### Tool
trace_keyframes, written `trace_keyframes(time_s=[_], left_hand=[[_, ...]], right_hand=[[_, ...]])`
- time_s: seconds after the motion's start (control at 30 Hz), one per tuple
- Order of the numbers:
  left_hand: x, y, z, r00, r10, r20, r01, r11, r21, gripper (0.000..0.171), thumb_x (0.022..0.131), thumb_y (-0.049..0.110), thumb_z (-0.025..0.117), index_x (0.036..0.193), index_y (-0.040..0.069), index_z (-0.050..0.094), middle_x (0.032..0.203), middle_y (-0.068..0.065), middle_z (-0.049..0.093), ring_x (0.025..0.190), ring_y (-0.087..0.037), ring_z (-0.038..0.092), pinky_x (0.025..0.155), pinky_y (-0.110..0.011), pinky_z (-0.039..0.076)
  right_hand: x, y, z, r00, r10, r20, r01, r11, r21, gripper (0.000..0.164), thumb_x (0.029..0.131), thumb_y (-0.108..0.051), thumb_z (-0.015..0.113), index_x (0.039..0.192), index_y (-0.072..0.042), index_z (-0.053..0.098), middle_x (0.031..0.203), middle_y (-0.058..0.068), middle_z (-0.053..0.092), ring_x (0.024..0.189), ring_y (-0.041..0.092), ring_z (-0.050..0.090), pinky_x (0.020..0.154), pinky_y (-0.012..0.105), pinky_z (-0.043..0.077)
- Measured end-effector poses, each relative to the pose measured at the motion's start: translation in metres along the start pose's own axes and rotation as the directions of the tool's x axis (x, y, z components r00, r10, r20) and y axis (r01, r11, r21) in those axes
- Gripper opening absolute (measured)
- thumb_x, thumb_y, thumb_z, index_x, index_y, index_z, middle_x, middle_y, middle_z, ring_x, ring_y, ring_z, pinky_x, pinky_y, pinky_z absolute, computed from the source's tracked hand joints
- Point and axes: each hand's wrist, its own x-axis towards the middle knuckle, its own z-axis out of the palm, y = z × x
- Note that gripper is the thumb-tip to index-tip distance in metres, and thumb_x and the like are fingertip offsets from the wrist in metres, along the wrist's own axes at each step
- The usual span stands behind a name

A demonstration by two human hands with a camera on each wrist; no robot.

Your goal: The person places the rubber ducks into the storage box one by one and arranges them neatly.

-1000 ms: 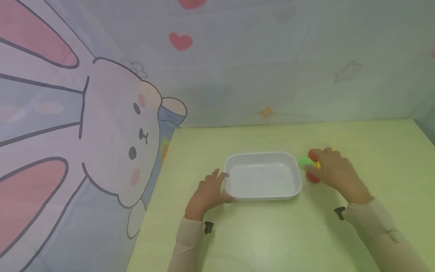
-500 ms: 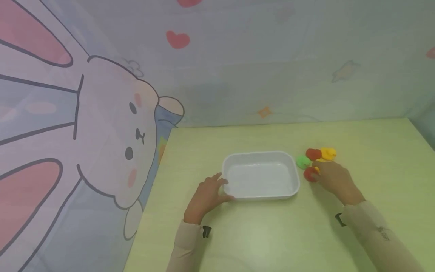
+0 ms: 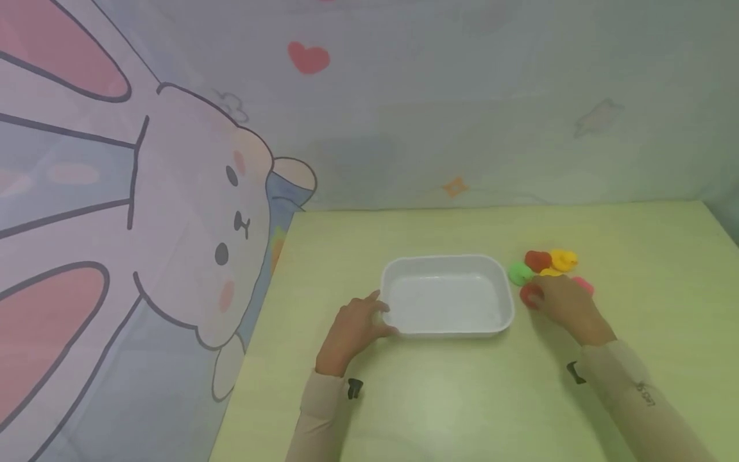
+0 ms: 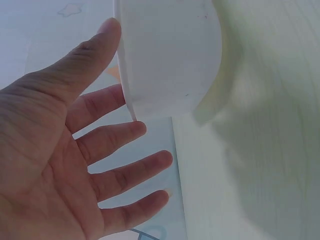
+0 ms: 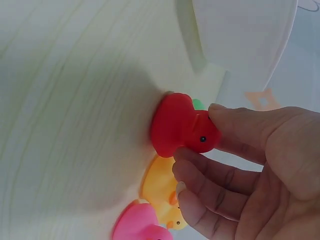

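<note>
A white tray (image 3: 447, 298) sits on the table. At its left end my left hand (image 3: 355, 327) touches the rim with thumb and fingertips; in the left wrist view the left hand's fingers (image 4: 132, 177) are spread and fairly straight. My right hand (image 3: 568, 308) pinches the head of a red rubber duck (image 5: 175, 125) between thumb and fingers, right of the tray. Around it are a green duck (image 3: 519, 274), another red duck (image 3: 538, 260), a yellow duck (image 3: 564, 260), a second yellow duck (image 5: 161, 185) and a pink duck (image 5: 137, 225), partly hidden by the hand in the head view.
The pale green table (image 3: 439, 398) meets a printed backdrop (image 3: 433, 115) along its far edge. A large rabbit drawing (image 3: 190, 224) covers the backdrop at left. The tray's right end stands close to the green duck.
My right hand has come back nearer from above the duck cluster and now pinches the nearest red duck. The farther ducks have come into view. The left hand stays at the tray.
</note>
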Motion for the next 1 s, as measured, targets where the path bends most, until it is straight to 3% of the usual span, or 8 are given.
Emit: trace_keyframes(time_s=[0.3, 0.53, 0.77, 0.83, 1.0], left_hand=[[-0.001, -0.001, -0.003, 0.999, -0.05, 0.019, 0.051, 0.997, -0.061, 0.048, 0.081, 0.037, 0.084, 0.118, 0.01, 0.072, 0.147, -0.017, 0.052, 0.112, -0.037, 0.063, 0.093, -0.048, 0.048], [0.001, 0.0, -0.002, 0.998, -0.059, 0.025, 0.06, 0.998, -0.035, 0.052, 0.081, 0.04, 0.083, 0.121, 0.009, 0.072, 0.146, -0.016, 0.053, 0.111, -0.035, 0.064, 0.092, -0.046, 0.05], [0.004, 0.002, 0.001, 0.995, -0.097, 0.014, 0.097, 0.995, -0.028, 0.054, 0.08, 0.04, 0.085, 0.122, 0.007, 0.072, 0.134, -0.011, 0.064, 0.103, -0.031, 0.067, 0.087, -0.043, 0.052], [0.005, 0.003, 0.002, 0.994, -0.108, 0.013, 0.108, 0.994, -0.01, 0.055, 0.08, 0.042, 0.084, 0.122, 0.009, 0.072, 0.134, -0.011, 0.064, 0.103, -0.031, 0.067, 0.086, -0.042, 0.052], [0.006, 0.008, 0.003, 0.995, -0.1, 0.007, 0.099, 0.995, 0.014, 0.055, 0.08, 0.043, 0.084, 0.122, 0.009, 0.072, 0.139, -0.013, 0.06, 0.105, -0.034, 0.067, 0.085, -0.043, 0.053]], right_hand=[[0.002, -0.006, -0.004, 1.0, -0.015, 0.013, 0.015, 1.0, -0.006, 0.014, 0.091, -0.009, 0.073, 0.096, 0.001, 0.067, 0.076, 0.004, 0.056, 0.071, 0.026, 0.05, 0.067, 0.043, 0.046], [0.0, -0.023, -0.024, 1.0, 0.008, 0.018, -0.008, 1.0, -0.015, 0.019, 0.093, -0.015, 0.071, 0.082, -0.007, 0.058, 0.067, 0.0, 0.046, 0.064, 0.021, 0.045, 0.06, 0.037, 0.039], [0.004, -0.04, -0.039, 0.999, -0.041, -0.02, 0.041, 0.999, 0.001, 0.012, 0.093, -0.012, 0.067, 0.089, -0.004, 0.059, 0.068, -0.002, 0.052, 0.062, 0.02, 0.047, 0.062, 0.039, 0.044], [0.005, -0.044, -0.042, 0.997, -0.058, -0.044, 0.059, 0.998, 0.003, 0.015, 0.092, -0.01, 0.066, 0.083, -0.006, 0.055, 0.068, -0.001, 0.049, 0.061, 0.019, 0.045, 0.062, 0.038, 0.042], [0.009, -0.054, -0.05, 0.995, -0.071, -0.07, 0.074, 0.996, 0.042, 0.009, 0.093, -0.009, 0.064, 0.085, -0.007, 0.063, 0.074, -0.001, 0.058, 0.065, 0.018, 0.049, 0.067, 0.038, 0.045]])
